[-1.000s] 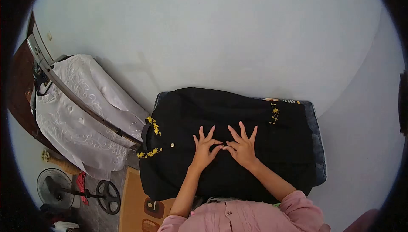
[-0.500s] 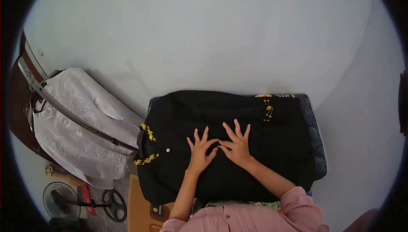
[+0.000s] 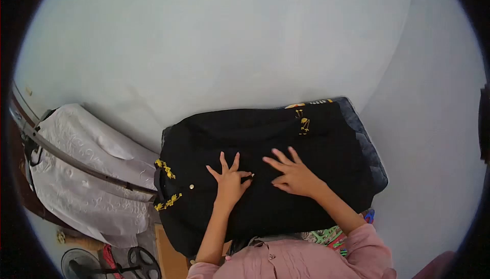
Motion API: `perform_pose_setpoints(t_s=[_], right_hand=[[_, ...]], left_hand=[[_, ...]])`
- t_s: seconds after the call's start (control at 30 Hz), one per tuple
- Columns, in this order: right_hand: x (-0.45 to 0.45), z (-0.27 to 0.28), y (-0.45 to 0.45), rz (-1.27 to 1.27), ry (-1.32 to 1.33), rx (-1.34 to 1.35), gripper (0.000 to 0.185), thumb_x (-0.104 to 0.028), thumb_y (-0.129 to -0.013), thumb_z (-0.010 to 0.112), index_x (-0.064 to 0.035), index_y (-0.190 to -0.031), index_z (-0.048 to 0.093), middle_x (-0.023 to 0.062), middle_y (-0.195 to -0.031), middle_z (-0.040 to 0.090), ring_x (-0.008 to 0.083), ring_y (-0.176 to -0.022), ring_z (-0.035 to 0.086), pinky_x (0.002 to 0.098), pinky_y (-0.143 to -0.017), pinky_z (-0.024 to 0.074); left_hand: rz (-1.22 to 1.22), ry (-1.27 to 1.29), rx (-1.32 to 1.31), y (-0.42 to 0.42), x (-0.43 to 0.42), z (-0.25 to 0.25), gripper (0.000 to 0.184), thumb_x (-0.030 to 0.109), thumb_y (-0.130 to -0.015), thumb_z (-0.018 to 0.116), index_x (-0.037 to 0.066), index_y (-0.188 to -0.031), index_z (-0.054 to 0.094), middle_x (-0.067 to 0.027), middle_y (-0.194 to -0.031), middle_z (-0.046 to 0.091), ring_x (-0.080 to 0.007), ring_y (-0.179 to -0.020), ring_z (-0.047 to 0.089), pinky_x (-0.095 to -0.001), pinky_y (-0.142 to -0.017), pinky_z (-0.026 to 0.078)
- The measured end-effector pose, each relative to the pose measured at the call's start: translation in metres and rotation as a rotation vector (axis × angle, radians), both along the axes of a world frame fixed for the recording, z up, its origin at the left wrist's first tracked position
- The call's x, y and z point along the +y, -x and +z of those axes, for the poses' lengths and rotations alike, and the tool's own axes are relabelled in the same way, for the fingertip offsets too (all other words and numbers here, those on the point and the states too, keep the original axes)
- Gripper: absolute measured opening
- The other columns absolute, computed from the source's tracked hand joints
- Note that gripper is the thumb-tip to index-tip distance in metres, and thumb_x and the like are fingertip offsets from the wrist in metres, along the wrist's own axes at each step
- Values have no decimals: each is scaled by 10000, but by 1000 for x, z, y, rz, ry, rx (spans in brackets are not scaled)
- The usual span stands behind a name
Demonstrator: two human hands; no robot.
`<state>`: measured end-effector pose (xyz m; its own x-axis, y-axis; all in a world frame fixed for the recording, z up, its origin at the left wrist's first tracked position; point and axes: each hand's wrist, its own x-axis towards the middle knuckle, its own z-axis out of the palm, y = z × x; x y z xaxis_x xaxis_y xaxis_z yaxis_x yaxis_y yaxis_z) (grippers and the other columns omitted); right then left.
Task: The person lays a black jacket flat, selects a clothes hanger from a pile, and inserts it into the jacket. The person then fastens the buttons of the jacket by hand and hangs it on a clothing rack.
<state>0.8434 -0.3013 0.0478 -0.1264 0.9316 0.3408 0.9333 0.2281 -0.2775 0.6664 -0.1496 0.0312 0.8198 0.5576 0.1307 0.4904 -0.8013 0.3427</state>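
A black garment (image 3: 286, 202) with yellow embroidery lies spread out in front of me, its collar to the left. One button (image 3: 191, 186) shows near the collar. My left hand (image 3: 232, 181) pinches a small pale button (image 3: 252, 175) at the garment's middle between thumb and index finger, its other fingers spread. To the right of it, my right hand (image 3: 293, 174) hovers over the cloth, apart from the left, with its fingers spread and nothing visible in them.
White embroidered clothing (image 3: 97, 177) hangs on a metal rack (image 3: 76, 160) at the left. A fan (image 3: 79, 264) stands at the lower left. Beneath the black garment is a dark blue patterned padded surface (image 3: 375, 169). A brown board (image 3: 171, 251) is below left.
My right hand has moved away to the right from my left hand, and its fingers have opened. The view has shifted, so the garment appears further left and tilted.
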Motion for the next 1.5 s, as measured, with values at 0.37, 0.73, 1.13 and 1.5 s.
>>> perform_pose_setpoints(t_s=[0.37, 0.73, 1.13, 1.5], right_hand=[[-142, -1, -67, -961, 425, 198, 879, -300, -585, 833, -260, -1377, 452, 156, -1552, 35, 397, -1417, -58, 683, -1047, 18], [-117, 20, -125, -1102, 48, 57, 563, 105, -577, 651, -310, -946, 742, 22, -1524, 250, 324, -1427, 104, 691, -1056, -26], [-123, 1, -92, -1197, 283, -29, 376, -43, -682, 694, -291, -961, 740, 96, -1531, 206, 380, -1418, 69, 730, -1019, -5], [-27, -11, 32, -812, 51, -67, 208, -294, -745, 715, -177, -914, 741, 84, -1505, 244, 365, -1405, 128, 759, -978, 73]], left_hand=[[-557, -160, 67, -56, -11, 15, 535, 403, -750, 709, 109, -1187, 621, -130, -1511, 205, -405, -1404, 70, -745, -1004, 51], [-733, -312, -133, -88, -11, 18, 238, 259, -787, 705, 141, -993, 712, -69, -1476, 318, -381, -1391, 160, -732, -1019, 69], [-600, 63, -31, -101, -8, 1, 188, 307, -723, 753, 128, -776, 732, -27, -1397, 461, -384, -1405, 126, -760, -990, 11], [-497, 298, -147, -115, 17, -15, 220, 323, -752, 722, 104, -776, 725, -101, -1432, 412, -402, -1412, 73, -726, -962, -145]])
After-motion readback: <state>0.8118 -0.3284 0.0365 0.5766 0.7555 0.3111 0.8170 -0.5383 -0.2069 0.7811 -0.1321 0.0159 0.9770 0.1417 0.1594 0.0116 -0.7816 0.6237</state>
